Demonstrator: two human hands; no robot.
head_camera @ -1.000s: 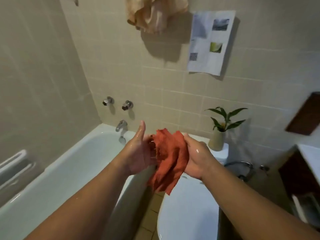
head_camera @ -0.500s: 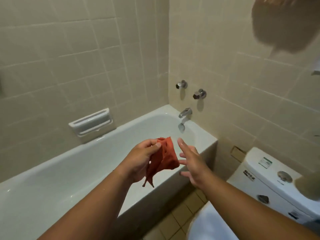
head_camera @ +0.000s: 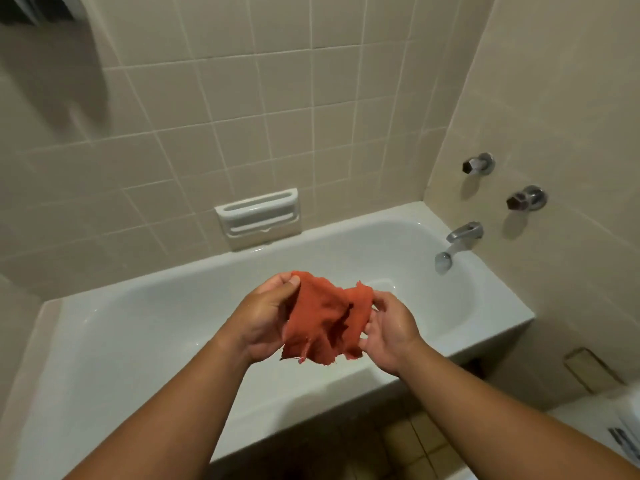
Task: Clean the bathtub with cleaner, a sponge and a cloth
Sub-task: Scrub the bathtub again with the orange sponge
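Above the white bathtub (head_camera: 121, 341), the left hand (head_camera: 263, 323) pinches the top left edge of a frayed orange cloth (head_camera: 322, 320), and the right hand (head_camera: 391, 330) grips its right side. Further right, a metal spout (head_camera: 464, 233) and two taps (head_camera: 479, 164) stick out of the wall. Dark marks on the white tank (head_camera: 595, 417) are too blurred to read.

Bathtub (head_camera: 138, 327) lies open below; spout (head_camera: 462, 235) and 2 taps (head_camera: 479, 164) jut at right.

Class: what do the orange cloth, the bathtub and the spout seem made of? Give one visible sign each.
Cloth: soft woven fabric, matte; frayed edges, limp folds.
Bathtub: glossy white enamel or acrylic, unclear which; bright glints.
Spout: likely chromed metal; silvery shine.
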